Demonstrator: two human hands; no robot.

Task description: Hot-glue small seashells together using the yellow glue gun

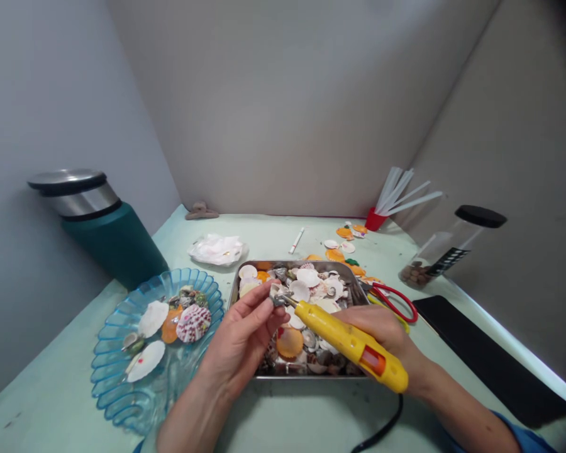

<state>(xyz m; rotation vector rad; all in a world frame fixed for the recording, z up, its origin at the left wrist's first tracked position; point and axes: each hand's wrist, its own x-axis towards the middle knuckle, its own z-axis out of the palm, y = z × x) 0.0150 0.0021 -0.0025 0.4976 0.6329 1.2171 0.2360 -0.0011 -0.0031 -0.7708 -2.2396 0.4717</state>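
Observation:
My left hand [245, 333] pinches a small grey seashell [278, 298] between thumb and fingertips, above a metal tray [306, 377] heaped with shells. My right hand [377, 327] is wrapped round a yellow glue gun [344, 336], whose nozzle points left. The nozzle tip is at the small shell; whether it touches cannot be made out. An orange scallop shell [289, 343] lies in the tray under my hands. Left of my left hand, a clear blue scalloped plate [106, 352] holds several shells, among them a purple-speckled scallop [193, 323].
A teal bottle [117, 245] stands behind the plate. At the back are a white plastic packet [217, 250], a marker [297, 240] and a red cup [375, 219] of glue sticks. Red-handled scissors [396, 299], a clear jar [438, 251] and a black slab [490, 358] lie right.

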